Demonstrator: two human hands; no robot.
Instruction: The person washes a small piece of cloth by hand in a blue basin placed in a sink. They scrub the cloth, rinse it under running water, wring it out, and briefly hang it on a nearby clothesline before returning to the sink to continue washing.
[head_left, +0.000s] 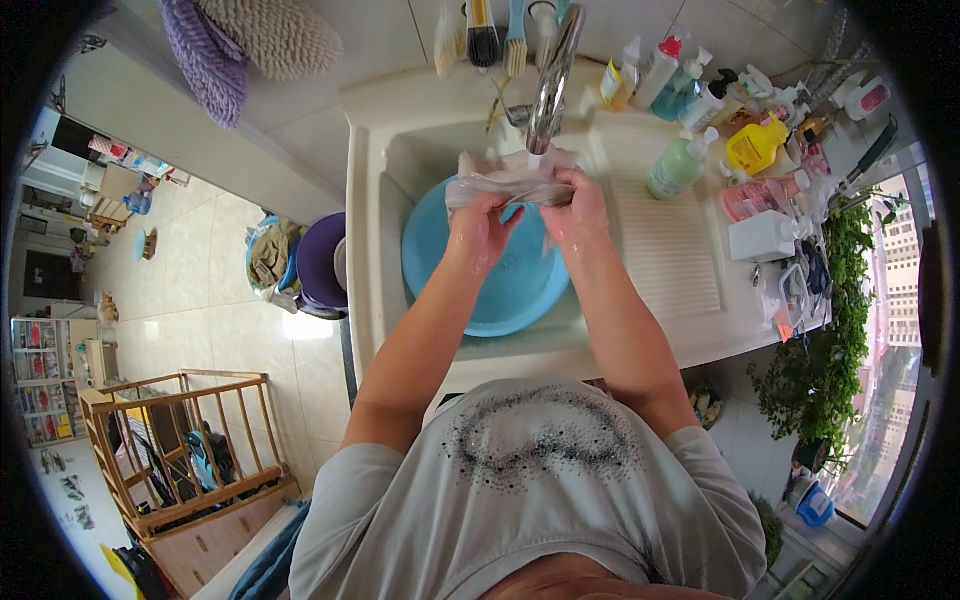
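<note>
A wet, pale pinkish cloth (517, 178) is stretched between my two hands, directly under the spout of the chrome faucet (551, 90). My left hand (482, 225) grips its left part, the thumb towards the middle. At its right end my right hand (576, 204) is closed on the gathered fabric. Both hands look wet. Below them a round blue plastic basin (510, 289) with water in it sits in the white sink (390, 195). Part of the basin is hidden by my forearms.
Right of the sink lies a ribbed washboard surface (667, 262) with a green pump bottle (679, 166). Several bottles, among them a yellow one (756, 146), crowd the back right. Brushes (481, 37) hang behind the sink. A purple bucket (321, 262) stands to the left.
</note>
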